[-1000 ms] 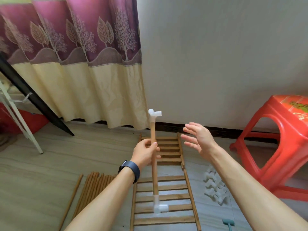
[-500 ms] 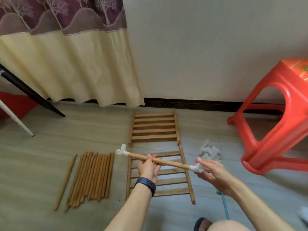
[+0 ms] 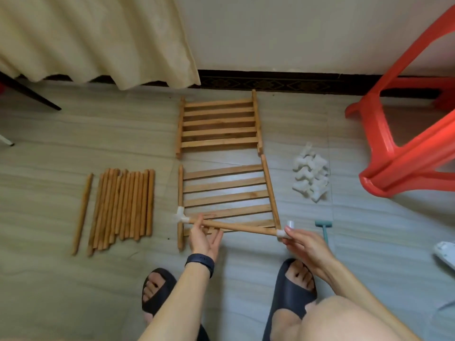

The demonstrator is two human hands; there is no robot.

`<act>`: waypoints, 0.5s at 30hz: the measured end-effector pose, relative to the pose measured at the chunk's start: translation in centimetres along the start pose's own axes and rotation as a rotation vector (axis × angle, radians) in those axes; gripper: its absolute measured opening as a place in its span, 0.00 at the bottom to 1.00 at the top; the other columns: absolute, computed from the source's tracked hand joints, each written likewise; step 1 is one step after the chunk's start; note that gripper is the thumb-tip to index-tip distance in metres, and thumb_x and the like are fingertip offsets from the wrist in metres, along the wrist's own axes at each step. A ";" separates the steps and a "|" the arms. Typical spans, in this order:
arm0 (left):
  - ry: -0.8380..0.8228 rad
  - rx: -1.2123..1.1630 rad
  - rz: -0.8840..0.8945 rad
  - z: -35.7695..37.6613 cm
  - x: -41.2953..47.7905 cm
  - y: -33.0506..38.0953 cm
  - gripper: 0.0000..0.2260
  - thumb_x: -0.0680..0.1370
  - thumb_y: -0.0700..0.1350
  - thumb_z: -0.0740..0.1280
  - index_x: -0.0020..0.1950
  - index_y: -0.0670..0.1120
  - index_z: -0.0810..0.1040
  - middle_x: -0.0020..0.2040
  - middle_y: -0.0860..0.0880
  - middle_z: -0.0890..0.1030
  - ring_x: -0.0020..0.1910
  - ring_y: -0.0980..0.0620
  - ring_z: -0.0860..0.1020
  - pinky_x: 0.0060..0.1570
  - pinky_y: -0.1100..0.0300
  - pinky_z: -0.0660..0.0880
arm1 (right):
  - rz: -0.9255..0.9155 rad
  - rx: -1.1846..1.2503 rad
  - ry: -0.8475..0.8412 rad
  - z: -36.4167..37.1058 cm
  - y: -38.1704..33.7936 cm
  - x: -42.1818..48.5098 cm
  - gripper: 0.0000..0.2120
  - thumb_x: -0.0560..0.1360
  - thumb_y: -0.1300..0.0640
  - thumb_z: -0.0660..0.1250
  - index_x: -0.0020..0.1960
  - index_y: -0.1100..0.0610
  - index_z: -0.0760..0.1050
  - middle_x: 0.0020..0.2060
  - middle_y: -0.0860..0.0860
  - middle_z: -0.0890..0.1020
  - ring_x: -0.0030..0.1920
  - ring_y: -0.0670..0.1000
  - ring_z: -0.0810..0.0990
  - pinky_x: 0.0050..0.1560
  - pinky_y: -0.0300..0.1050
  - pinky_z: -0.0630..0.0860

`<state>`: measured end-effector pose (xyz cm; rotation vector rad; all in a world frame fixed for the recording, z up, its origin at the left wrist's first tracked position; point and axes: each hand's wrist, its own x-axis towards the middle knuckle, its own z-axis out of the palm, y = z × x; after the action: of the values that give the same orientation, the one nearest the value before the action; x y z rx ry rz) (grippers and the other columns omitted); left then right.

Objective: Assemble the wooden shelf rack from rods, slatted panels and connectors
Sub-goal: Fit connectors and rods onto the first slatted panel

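Wooden rod point(image 3: 231, 226), capped at each end, now lies crosswise and low over the near edge of the near slatted panel point(image 3: 226, 193). A second ago we held it upright in the left hand alone, with the right hand spread and clear of it. Now the left hand point(image 3: 204, 238) pinches the rod close to the left connector point(image 3: 181, 215), and the right hand point(image 3: 305, 244) grips the right connector point(image 3: 285, 230). We judge that the capped rod is being brought down to mate with this panel's side rails, so the first frame joint is at hand.

Clearances, all taken from the near slatted panel:
- Left of it: the spare rods point(image 3: 123, 205), near but apart
- Right of it: the connector pile point(image 3: 311, 178) and a small teal mallet point(image 3: 325, 230)
- Beyond it: the second slatted panel point(image 3: 219, 124), just beside its far edge
- Far right: the red stool point(image 3: 406, 143), well apart

Bare floor point(image 3: 246, 279) on our side of the panel gives room to swing the rod
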<state>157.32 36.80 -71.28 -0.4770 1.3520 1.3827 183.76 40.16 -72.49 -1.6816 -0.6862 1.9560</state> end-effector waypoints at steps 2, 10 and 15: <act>0.075 -0.046 0.026 -2.0 0.6 0.9 0.20 0.82 0.54 0.65 0.73 0.49 0.69 0.75 0.42 0.66 0.72 0.36 0.68 0.69 0.41 0.70 | 0.010 -0.046 -0.037 -0.6 0.5 0.5 0.21 0.66 0.48 0.79 0.50 0.64 0.86 0.43 0.58 0.84 0.46 0.53 0.81 0.54 0.47 0.75; 0.198 0.059 -0.001 -9.8 2.5 1.2 0.25 0.83 0.55 0.62 0.75 0.42 0.67 0.61 0.41 0.77 0.64 0.40 0.77 0.65 0.46 0.73 | 0.038 -0.540 -0.055 -0.9 2.3 1.1 0.18 0.76 0.45 0.72 0.42 0.60 0.84 0.30 0.49 0.75 0.33 0.49 0.72 0.38 0.44 0.68; 0.233 0.132 -0.078 -11.6 3.3 1.4 0.26 0.82 0.51 0.65 0.75 0.40 0.65 0.69 0.36 0.73 0.69 0.39 0.73 0.66 0.49 0.73 | -0.004 -0.929 0.019 0.1 3.0 2.5 0.11 0.79 0.42 0.67 0.44 0.48 0.81 0.35 0.43 0.82 0.42 0.49 0.80 0.46 0.47 0.76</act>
<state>150.59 28.28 -76.65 -0.6106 1.5851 1.1926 183.22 39.43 -76.30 -2.1536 -1.7715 1.6967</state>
